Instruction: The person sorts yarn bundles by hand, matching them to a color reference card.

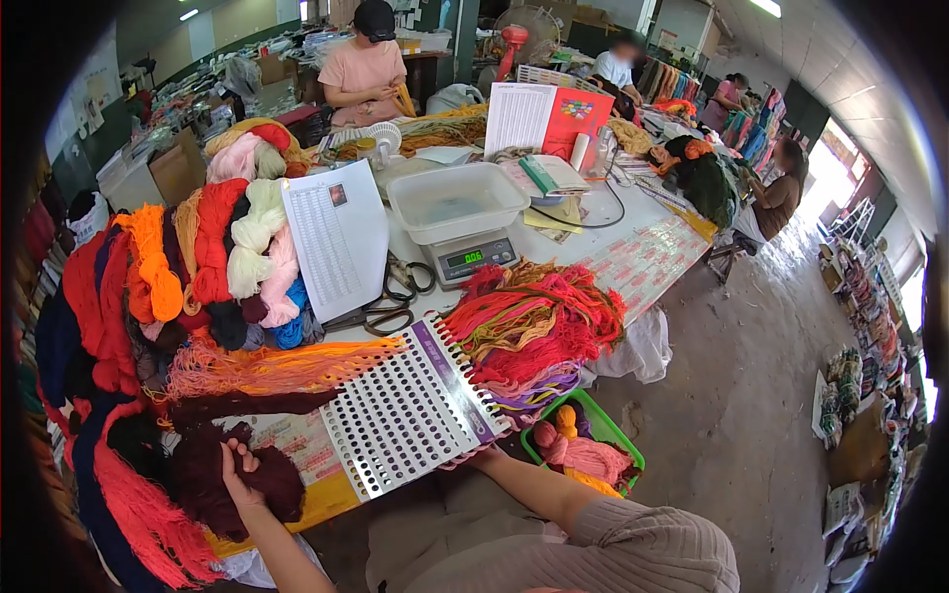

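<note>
My left hand point(240, 472) is closed on a bundle of dark maroon yarn point(203, 476) at the table's front left edge. My right hand point(482, 457) reaches under the lower right edge of a white perforated thread card point(395, 420); its fingers are hidden. The card has rows of punched holes and a purple and silver strip. Red, pink, olive and purple strands point(544, 331) hang from its right side. Orange and pink strands point(277, 366) and a dark maroon length point(252, 405) run to its left side.
Behind the card are black-handled scissors point(390, 306), a digital scale point(470, 255) with a plastic tub point(457, 203), and a printed sheet point(338, 237). Yarn skeins point(213, 237) pile up at left. A green basket point(638, 460) holds yarn at right. Several people work farther back.
</note>
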Demonstrator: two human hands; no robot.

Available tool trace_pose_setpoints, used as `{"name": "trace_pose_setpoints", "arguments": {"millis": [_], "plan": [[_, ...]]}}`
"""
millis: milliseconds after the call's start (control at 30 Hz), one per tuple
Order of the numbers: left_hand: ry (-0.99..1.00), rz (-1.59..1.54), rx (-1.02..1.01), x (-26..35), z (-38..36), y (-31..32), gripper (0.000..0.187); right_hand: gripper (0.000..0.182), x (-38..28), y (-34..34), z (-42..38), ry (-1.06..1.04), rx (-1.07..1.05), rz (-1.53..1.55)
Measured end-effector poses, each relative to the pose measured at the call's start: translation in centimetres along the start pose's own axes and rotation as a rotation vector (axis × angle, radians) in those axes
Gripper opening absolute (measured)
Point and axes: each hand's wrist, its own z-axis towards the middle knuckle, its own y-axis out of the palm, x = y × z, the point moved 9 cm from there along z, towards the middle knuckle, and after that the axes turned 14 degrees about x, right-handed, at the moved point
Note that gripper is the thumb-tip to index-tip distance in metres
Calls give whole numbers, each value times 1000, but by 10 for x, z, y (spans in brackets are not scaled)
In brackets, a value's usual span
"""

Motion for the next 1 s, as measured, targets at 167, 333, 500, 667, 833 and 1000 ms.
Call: {"name": "trace_pose_setpoints", "arguments": {"millis": [167, 333, 500, 667, 833, 1000], "plan": [[23, 24, 0, 1, 1, 1, 23, 62, 1, 1, -3, -1, 6, 0], [11, 33, 21, 1, -1, -6, 23, 62, -3, -1, -6, 6, -8, 6], [8, 10, -11, 1, 2, -3, 24, 62, 1, 1, -5, -10, -14, 2], [19, 23, 2, 1, 3, -5, 24, 61, 1, 0, -5, -16, -22, 6], [8, 12, -28, 0, 5, -5, 24, 61, 1, 2, -5, -30, -26, -2], [12, 10, -25, 0, 2, -3, 25, 61, -3, 2, -5, -27, -31, 4]]}}
